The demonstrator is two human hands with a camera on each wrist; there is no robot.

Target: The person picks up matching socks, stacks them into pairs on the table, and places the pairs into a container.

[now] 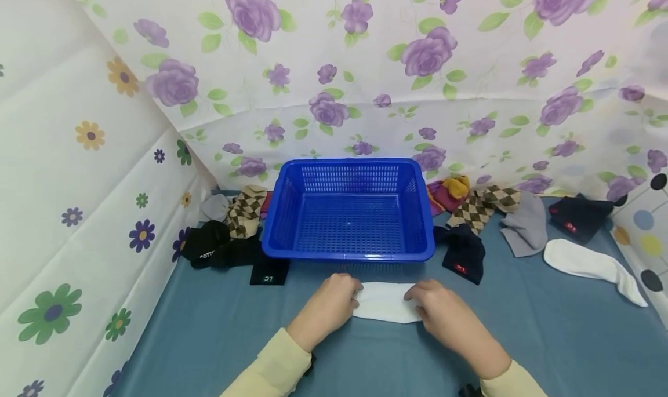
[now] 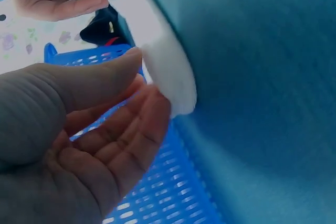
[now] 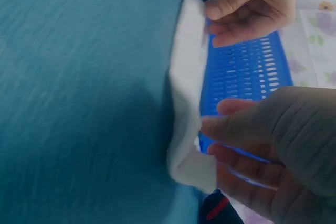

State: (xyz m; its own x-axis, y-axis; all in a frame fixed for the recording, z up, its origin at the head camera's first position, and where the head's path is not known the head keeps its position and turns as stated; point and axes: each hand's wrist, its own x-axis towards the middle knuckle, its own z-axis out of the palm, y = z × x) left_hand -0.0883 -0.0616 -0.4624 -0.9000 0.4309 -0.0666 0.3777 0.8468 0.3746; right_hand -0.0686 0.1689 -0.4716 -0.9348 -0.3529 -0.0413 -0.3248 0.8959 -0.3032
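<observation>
A white sock (image 1: 387,302) lies across the blue-grey cloth, just in front of the blue basket (image 1: 348,257). My left hand (image 1: 334,297) holds its left end; in the left wrist view the thumb and fingertips (image 2: 157,95) meet the sock's edge. At the other end my right hand (image 1: 438,310) grips the white fabric with its thumb and fingers. The right wrist view shows the sock (image 3: 186,77) stretched between both hands, with its near end bent over beside the right fingers. Part of that end is hidden by the fingers.
Left of the basket lie black socks (image 1: 229,253), a brown checked sock (image 1: 245,211) and a grey one (image 1: 214,207). On the right are another checked sock (image 1: 472,210), a navy sock (image 1: 464,252), a grey sock (image 1: 524,226), a dark sock (image 1: 580,216) and a white sock (image 1: 587,262).
</observation>
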